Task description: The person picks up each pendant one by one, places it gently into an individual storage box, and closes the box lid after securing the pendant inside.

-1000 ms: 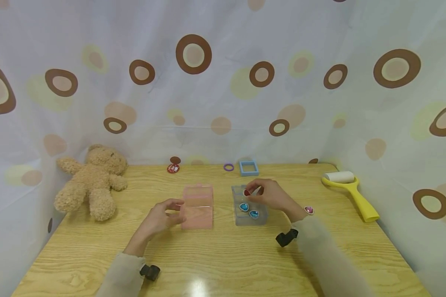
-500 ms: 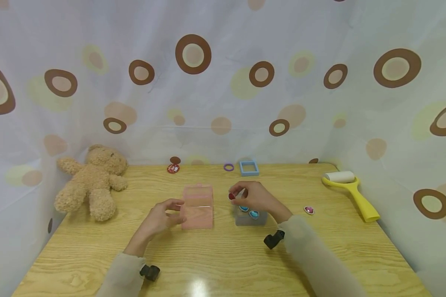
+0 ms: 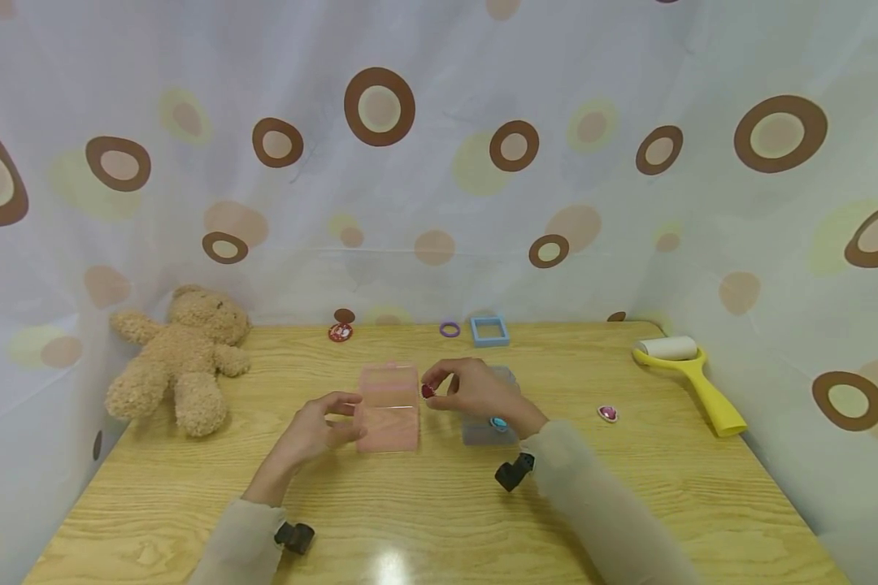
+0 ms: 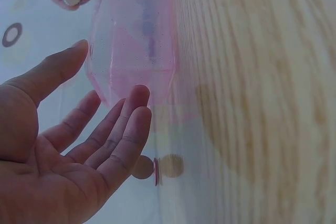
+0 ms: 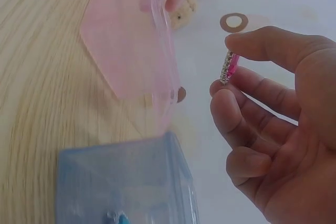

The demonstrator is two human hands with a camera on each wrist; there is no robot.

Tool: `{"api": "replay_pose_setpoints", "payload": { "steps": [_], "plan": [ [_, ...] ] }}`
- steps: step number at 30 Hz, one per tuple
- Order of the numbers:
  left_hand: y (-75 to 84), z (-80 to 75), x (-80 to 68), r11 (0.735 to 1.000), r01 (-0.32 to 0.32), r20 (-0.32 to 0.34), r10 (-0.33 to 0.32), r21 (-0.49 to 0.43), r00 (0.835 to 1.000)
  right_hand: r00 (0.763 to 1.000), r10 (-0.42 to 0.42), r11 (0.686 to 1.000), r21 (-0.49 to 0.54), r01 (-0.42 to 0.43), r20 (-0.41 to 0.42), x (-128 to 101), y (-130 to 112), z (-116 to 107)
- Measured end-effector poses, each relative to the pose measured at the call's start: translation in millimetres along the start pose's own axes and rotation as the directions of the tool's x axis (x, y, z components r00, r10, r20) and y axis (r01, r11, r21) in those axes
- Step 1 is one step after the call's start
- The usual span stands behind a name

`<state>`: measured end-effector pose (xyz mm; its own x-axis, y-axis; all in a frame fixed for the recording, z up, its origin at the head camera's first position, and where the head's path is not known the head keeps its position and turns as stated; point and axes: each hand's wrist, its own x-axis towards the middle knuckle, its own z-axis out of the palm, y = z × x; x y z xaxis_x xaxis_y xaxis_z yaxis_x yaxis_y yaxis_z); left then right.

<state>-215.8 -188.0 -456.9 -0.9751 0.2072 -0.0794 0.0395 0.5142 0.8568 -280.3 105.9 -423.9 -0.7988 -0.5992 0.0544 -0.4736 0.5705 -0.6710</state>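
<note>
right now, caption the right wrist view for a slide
Right hand pinching silver-edged reddish-pink gem near translucent pink plastic box and translucent blue plastic box.

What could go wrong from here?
Slip: the right hand pinches the red-pink, silver-rimmed gem by its edges; it could drop onto the light wood-grain table.

Bump: the left hand is close beside the translucent pink plastic box, so a twitch might shift it.

Both sleeved forearms (image 3: 607, 508) slant in from the near edge. The left hand (image 3: 315, 431) is held at left — fingers loosely bent, thumb apart; the right hand (image 3: 477, 388), slightly farther in — thumb and fingertips pinching.
</note>
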Motion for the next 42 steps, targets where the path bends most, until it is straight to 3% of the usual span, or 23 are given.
{"api": "replay_pose_setpoints", "payload": {
  "steps": [12, 26, 42],
  "plan": [
    [0.2, 0.3, 0.7, 1.0, 0.005, -0.014, -0.006, -0.003, 1.0, 0.997, -0.043, 0.999, -0.002, 0.043, 0.059, 14.8, -19.1, 20.0],
    [0.0, 2.4, 0.7, 1.0, 0.022, -0.026, -0.022, -0.002, 0.999, 0.994, -0.045, 0.996, -0.069, 0.052, 0.1, 27.7, -11.7, 46.6],
    [-1.6, 1.4, 2.1, 1.0, 0.002, -0.024, -0.002, -0.005, 1.0, 0.988, 0.011, 0.986, -0.166, 0.014, 0.152, 37.1, -11.4, 54.3]
  ]
}}
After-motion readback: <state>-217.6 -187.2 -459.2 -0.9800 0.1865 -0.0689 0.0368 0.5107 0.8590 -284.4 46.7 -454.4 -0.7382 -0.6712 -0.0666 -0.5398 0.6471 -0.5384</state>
